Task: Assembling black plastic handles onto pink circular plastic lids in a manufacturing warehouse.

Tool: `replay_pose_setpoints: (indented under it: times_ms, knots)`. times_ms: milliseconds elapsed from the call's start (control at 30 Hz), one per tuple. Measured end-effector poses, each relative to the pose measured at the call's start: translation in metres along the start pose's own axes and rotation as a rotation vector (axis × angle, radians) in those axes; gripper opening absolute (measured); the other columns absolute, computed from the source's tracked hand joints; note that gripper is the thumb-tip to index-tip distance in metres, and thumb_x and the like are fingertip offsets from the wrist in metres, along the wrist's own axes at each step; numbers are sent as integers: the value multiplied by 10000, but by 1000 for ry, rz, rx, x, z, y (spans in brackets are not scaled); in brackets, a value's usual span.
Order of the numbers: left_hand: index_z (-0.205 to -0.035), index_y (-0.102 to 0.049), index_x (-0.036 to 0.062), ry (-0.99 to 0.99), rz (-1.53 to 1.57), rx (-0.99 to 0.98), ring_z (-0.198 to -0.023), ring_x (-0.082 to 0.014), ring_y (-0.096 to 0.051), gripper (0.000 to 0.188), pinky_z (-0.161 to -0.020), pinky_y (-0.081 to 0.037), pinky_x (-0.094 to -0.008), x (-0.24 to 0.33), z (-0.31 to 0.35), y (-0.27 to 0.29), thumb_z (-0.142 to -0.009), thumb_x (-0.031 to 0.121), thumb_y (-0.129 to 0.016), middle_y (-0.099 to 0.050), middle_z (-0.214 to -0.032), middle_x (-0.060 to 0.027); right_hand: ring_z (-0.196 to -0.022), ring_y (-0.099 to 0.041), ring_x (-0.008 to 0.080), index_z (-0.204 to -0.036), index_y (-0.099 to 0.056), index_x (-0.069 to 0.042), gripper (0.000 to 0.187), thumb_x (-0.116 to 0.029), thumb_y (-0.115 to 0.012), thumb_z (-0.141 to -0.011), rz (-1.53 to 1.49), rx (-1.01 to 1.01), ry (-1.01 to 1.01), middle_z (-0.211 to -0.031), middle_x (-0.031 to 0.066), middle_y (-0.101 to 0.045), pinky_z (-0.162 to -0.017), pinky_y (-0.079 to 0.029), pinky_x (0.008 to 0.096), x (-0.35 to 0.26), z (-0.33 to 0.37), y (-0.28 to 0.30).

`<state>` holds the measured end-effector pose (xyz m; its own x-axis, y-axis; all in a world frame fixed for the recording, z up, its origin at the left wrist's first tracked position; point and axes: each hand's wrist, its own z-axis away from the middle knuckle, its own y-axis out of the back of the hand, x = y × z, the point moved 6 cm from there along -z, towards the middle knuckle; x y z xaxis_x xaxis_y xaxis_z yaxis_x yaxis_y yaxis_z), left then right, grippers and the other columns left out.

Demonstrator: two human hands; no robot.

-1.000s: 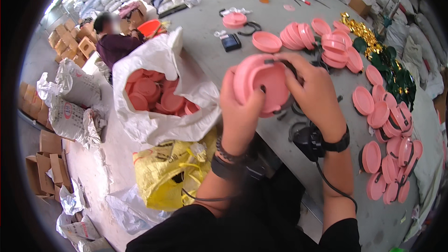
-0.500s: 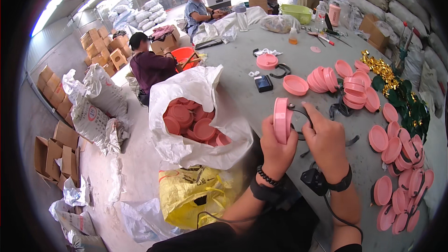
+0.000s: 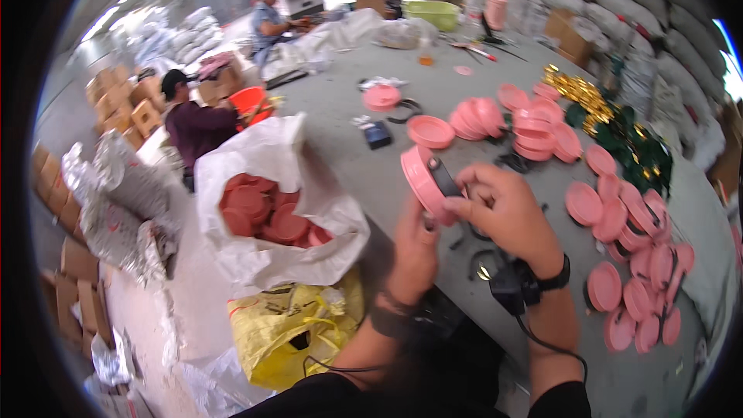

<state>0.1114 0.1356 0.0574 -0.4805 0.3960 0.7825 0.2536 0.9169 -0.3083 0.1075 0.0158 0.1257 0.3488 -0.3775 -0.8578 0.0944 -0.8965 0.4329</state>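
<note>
**Pink lid held on its edge over the table**

The pink lid [image 3: 422, 183] stands on its edge in the air, up above the grey table [image 3: 371, 162]. Both hands hold it. The left hand [image 3: 416, 251] comes up from below and pinches the lower rim. The right hand [image 3: 503, 205] is closed around the side that faces the person, with its fingers curled over a black strip [image 3: 444, 178] that lies against the lid. Neither hand is open.

I think the lid could slip. Only the rim is pinched from below, and the lid is round and smooth. If the fingers of the right hand push the black strip too hard, the lid could twist out and fall.

Just left of the hands is a white bag [image 3: 282, 209] full of red lids. A dropped lid could land in there and get mixed up. Past the grip on the right lie many more pink lids [image 3: 642, 263], and loose black strips [image 3: 481, 255] lie under the hands. A cable [image 3: 542, 340] hangs from the right wrist and could catch on them.
</note>
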Motion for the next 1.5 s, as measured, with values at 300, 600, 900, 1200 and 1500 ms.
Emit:
replay_pose_setpoints:
  times_ms: [300, 600, 900, 1200, 1500]
  knots:
    - [-1038, -554, 30, 131, -239, -50, -953, -152, -566, 249, -855, -388, -281, -1, -12, 11, -915, 218, -444, -630, -989, -86, -507, -471, 65, -917, -569, 19, 233, -180, -625, -811, 358, 737, -323, -610, 10, -535, -454, -374, 214, 55, 86, 202]
    - [-975, -538, -14, 258, -235, -171, -920, -168, -570, 123, -857, -418, -290, -40, -3, -3, -877, 37, -484, -613, -943, -92, -506, -468, 56, -989, -606, -20, 252, -232, -579, -856, 184, 1124, -261, -638, -5, -545, -466, -372, 187, 95, 142, 258]
    - [-1224, -515, 153, -29, -1228, -506, -1252, -399, -293, 555, -1015, -235, -505, -97, 33, -47, -718, 346, -637, -398, -1340, -143, -1075, -509, 280, -1199, -498, -48, 545, -242, -683, -724, 542, 706, -90, -1170, 169, -522, -916, -402, 356, 239, 8, 144]
    - [-1214, -523, 168, -29, -1292, -510, -1249, -401, -294, 518, -1013, -239, -514, -94, 32, -44, -734, 337, -624, -415, -1331, -113, -1243, -342, 349, -1288, -401, -156, 698, -101, -680, -651, 783, 758, 56, -1344, 171, -358, -1015, -317, 429, 229, -23, 135]
    - [-1244, -499, 176, -23, -1343, -541, -1236, -427, -290, 539, -1003, -252, -515, -98, 33, -47, -740, 334, -607, -409, -1331, -134, -1031, -507, 307, -1042, -530, -29, 446, -104, -715, -644, 739, 852, -81, -1103, 156, -525, -873, -425, 388, 272, -50, 165]
